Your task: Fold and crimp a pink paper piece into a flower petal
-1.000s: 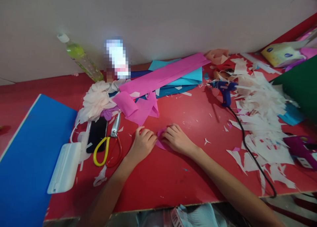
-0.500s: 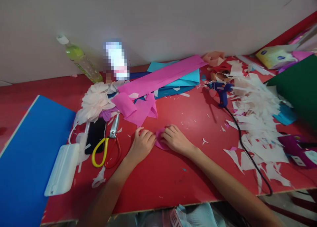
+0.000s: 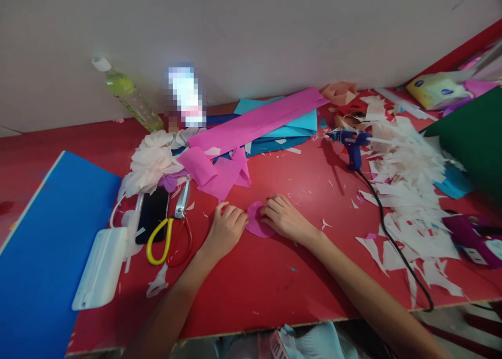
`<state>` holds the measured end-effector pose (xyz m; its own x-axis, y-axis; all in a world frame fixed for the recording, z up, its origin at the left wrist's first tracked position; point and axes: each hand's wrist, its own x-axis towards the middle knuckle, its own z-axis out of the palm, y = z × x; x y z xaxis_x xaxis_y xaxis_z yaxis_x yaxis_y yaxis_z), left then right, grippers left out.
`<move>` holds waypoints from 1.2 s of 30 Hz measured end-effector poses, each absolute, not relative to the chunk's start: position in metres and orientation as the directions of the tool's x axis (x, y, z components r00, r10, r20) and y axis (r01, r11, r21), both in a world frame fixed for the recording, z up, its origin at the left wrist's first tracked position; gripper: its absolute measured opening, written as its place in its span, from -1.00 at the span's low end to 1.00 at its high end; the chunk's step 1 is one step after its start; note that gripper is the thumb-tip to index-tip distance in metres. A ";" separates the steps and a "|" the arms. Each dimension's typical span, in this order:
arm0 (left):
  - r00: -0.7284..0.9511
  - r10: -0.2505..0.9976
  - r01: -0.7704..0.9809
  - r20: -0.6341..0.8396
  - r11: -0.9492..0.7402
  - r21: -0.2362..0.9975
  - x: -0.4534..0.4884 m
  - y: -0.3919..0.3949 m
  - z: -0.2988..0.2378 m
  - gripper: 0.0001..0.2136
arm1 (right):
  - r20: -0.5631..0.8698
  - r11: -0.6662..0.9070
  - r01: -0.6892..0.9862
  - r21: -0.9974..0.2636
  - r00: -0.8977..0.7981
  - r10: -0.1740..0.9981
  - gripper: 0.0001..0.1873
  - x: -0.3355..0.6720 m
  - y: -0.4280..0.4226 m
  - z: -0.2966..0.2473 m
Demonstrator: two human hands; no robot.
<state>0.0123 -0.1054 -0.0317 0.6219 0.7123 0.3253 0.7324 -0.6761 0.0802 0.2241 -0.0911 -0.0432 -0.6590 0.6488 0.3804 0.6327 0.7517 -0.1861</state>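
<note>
Left hand (image 3: 229, 227), right hand (image 3: 285, 219) pinched pink paper (image 3: 257, 224) edges. Round cut looked done, nothing attached. Scissors (image 3: 180, 211) lay at 9 o'clock, glue gun (image 3: 354, 149) at 2.

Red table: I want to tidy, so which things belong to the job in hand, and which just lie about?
Likely the job's: pink paper piece, at the hands; pink paper strip; scissors; glue gun.
Probably just lying about: green bottle; dark phone; yellow packet.
</note>
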 end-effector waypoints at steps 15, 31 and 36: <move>0.615 0.715 0.733 0.333 -0.674 0.093 0.013 -0.107 -0.031 -0.91 | 0.379 0.754 0.629 -0.187 -0.662 0.646 -0.76 0.228 -0.091 -0.040; 0.615 0.719 0.735 0.323 -0.671 0.095 0.013 -0.107 -0.031 -0.89 | 0.321 0.730 0.647 -0.220 -0.659 0.680 -0.70 0.231 -0.091 -0.039; 0.612 0.720 0.737 0.329 -0.669 0.093 0.013 -0.107 -0.031 -0.89 | 0.315 0.735 0.648 -0.200 -0.668 0.675 -0.72 0.232 -0.091 -0.037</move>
